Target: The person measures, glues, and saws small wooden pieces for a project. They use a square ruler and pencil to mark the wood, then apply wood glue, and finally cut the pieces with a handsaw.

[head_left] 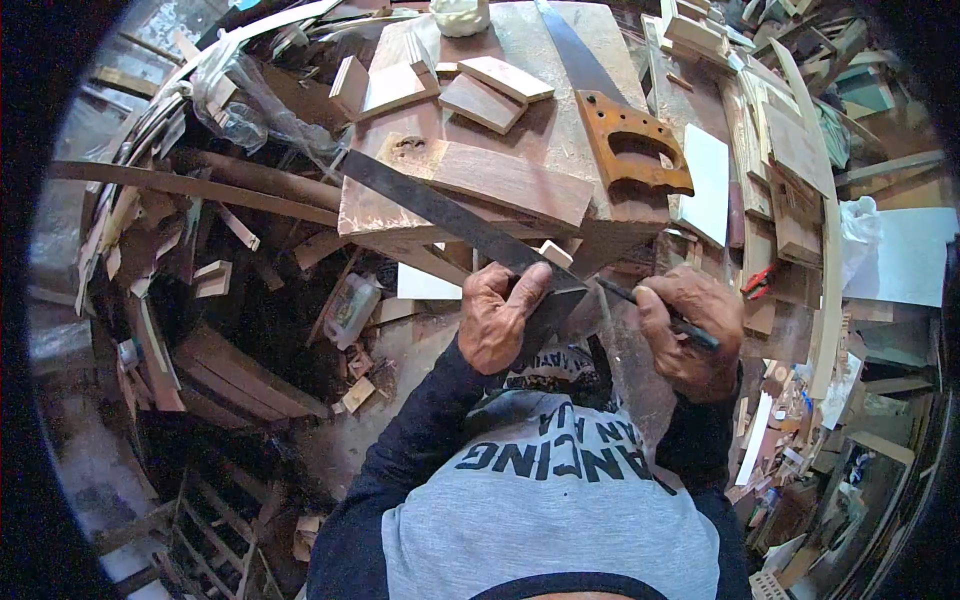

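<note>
My left hand (497, 318) is closed on a long, dark, flat metal blade (440, 212), with the thumb laid along its top face. The blade slants up and left, and its far end overlaps the front left of the wooden bench block. In my right hand (692, 325) is a slim dark rod-shaped tool (622, 291), fingers wrapped round it. Its bluish-grey end shows below the knuckles, and its tip points at the blade's near end. A handsaw (637, 150) with an orange-brown wooden handle lies just beyond my right hand.
The sawdust-covered bench block (600, 30) carries a flat board (510, 182), several wood offcuts (483, 102) and a pale bowl (460, 15). White sheet (707, 180) sits at its right. Wood scraps crowd both sides; red-handled pliers (758, 283) lie right. A clear plastic container (352, 310) is at left.
</note>
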A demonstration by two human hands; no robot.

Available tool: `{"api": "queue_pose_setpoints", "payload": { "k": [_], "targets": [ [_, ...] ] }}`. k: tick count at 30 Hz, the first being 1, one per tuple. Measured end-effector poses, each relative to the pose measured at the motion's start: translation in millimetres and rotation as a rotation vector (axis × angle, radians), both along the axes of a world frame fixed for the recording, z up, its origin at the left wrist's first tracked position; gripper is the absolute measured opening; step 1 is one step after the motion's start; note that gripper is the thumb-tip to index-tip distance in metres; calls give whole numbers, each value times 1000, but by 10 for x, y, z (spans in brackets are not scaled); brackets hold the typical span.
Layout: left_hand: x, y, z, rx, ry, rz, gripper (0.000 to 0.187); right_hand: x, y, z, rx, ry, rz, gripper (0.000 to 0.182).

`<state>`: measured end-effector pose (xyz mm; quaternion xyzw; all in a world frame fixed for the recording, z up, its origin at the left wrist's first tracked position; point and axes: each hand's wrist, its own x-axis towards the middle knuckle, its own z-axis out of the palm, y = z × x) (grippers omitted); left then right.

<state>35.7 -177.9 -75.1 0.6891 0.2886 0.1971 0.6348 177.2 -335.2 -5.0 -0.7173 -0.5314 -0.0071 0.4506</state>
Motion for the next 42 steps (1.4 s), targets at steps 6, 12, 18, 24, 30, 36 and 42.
{"api": "queue_pose_setpoints", "payload": {
  "k": [6, 12, 18, 24, 30, 36, 42],
  "targets": [
    [-21, 46, 60, 0, 93, -51, 29, -40, 56, -43, 220, 187, 41, 5],
    [7, -3, 39, -107, -39, -4, 24, -85, 151, -109, 203, 208, 69, 7],
    [-21, 10, 51, -59, 7, -12, 30, -112, 223, -107, 222, 199, 74, 5],
    [-62, 64, 90, 87, 90, -1, 32, 64, -136, -204, 56, 198, -68, 34],
    [18, -7, 110, 63, 27, 7, 29, 471, -620, -625, -114, 495, -744, 36],
    [159, -118, 169, 70, -18, -86, 35, 637, -807, -929, -428, 130, -868, 27],
    [198, -174, 286, 163, 56, -214, 34, 821, -788, -1125, -568, -186, -750, 26]
  ]
}}
